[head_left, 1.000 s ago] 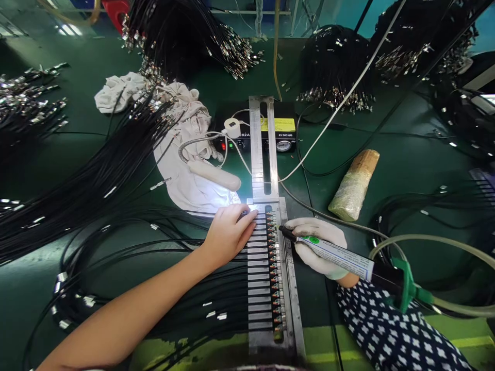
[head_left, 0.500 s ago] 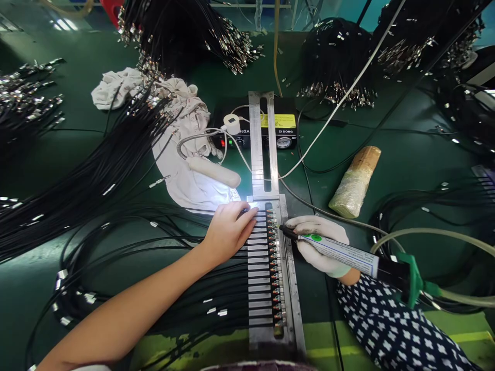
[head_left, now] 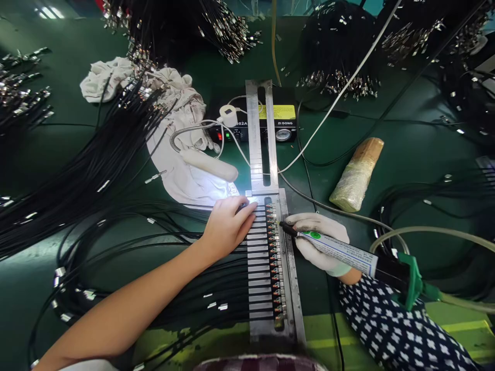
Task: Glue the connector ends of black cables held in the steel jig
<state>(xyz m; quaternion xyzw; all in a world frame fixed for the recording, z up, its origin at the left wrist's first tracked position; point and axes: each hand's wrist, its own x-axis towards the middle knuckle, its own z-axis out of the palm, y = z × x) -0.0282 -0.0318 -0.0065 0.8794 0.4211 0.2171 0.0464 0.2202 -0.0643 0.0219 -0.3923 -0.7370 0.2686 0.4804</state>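
My bare left hand (head_left: 227, 224) rests at the upper left edge of a slotted metal fixture (head_left: 260, 282), fingers curled over the black cables; whatever is under the fingertips is hidden. Many black cables (head_left: 228, 275) lie side by side in its slots, their small metal connectors (head_left: 276, 270) with copper-coloured wires lined up along the right side. My white-gloved right hand (head_left: 320, 239) is wrapped round a dispensing syringe (head_left: 336, 250) with a printed label and a green cap on its hose end. Its black tip is close to the upper connectors; contact cannot be made out.
A pen-shaped lamp (head_left: 209, 165) shines beside the fixture, over a crumpled white cloth (head_left: 185, 180). Behind stands a black controller box (head_left: 284, 131) with a gauge. A wrapped block (head_left: 358, 175) lies right, near the syringe's hose (head_left: 436, 232). Cable bundles (head_left: 340, 46) surround the work.
The whole view has shifted slightly, so things on the table sit a little higher in the picture. Both hands and the syringe hold nearly the same places at the fixture.
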